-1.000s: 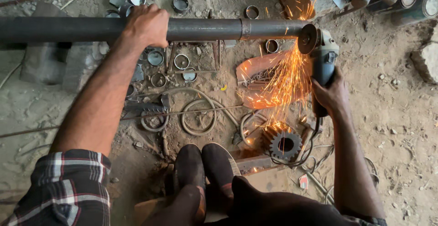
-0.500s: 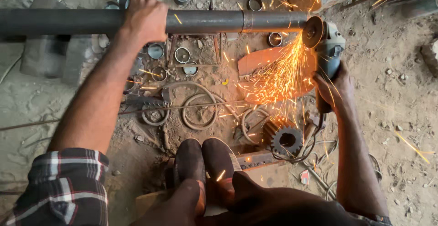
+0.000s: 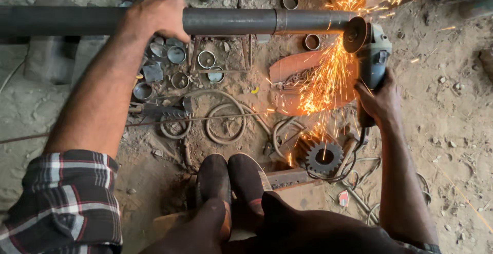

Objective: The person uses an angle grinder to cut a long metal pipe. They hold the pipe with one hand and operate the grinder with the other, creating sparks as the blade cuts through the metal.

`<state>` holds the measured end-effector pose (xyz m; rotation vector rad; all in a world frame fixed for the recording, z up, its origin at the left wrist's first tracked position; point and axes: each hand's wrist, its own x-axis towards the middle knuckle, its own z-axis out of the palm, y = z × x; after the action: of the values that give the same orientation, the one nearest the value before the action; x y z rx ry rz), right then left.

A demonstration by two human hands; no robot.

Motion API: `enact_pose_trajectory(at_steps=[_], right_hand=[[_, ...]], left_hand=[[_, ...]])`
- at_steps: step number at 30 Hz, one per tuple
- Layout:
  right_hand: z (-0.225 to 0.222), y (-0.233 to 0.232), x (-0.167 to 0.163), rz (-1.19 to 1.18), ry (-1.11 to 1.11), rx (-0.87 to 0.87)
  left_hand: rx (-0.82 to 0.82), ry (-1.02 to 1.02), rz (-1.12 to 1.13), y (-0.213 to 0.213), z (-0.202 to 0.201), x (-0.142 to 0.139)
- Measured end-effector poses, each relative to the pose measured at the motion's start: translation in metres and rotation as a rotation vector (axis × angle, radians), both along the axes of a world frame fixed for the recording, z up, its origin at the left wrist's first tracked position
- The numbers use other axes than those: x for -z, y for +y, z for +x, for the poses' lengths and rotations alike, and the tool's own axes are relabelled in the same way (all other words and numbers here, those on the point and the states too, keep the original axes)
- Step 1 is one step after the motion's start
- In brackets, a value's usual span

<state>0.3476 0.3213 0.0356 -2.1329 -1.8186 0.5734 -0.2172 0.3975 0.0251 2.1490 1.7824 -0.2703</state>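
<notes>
Short metal rings [image 3: 177, 55] lie scattered on the dirt floor [image 3: 452, 110]. A gear wheel [image 3: 323, 156] sits near two dark shoes [image 3: 231, 182]. Bent wire loops [image 3: 223, 125] lie between them.

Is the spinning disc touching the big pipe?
Touching. The head view shows the grinder disc pressed against the pipe end, sparks spraying from there.

The left arm wears a short checked sleeve [image 3: 67, 202] in black, white and red. The right arm is bare. Both feet wear dark shoes [image 3: 231, 182].
</notes>
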Motion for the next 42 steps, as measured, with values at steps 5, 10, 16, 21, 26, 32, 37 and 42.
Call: enact_pose_trajectory(at_steps=[5, 10, 16, 21, 26, 32, 37, 42], right_hand=[[0.003, 0.002, 0.001, 0.028, 0.039, 0.006], [0.002, 0.004, 0.0, -0.024, 0.089, 0.027], [0.0, -0.001, 0.003, 0.022, 0.034, -0.006], [0.002, -0.001, 0.007, 0.084, -0.063, -0.029], [0.003, 0.001, 0.01, 0.008, 0.013, 0.006], [0.0, 0.0, 0.009, 0.033, 0.128, -0.006], [-0.008, -0.002, 0.0, 0.001, 0.053, 0.016], [-0.017, -0.006, -0.006, 0.0, 0.101, -0.003]], left_hand=[[0.003, 0.02, 0.05, -0.003, 0.002, 0.0], [0.011, 0.071, 0.038, -0.001, 0.0, 0.014], [0.054, 0.099, 0.066, 0.002, -0.005, 0.029], [0.058, 0.078, 0.117, -0.001, -0.004, 0.026], [0.044, 0.024, 0.149, -0.004, -0.002, 0.022], [0.067, -0.002, 0.226, -0.004, -0.002, 0.022], [0.034, 0.002, 0.194, -0.002, -0.003, 0.028], [0.032, -0.002, 0.18, -0.001, -0.006, 0.038]])
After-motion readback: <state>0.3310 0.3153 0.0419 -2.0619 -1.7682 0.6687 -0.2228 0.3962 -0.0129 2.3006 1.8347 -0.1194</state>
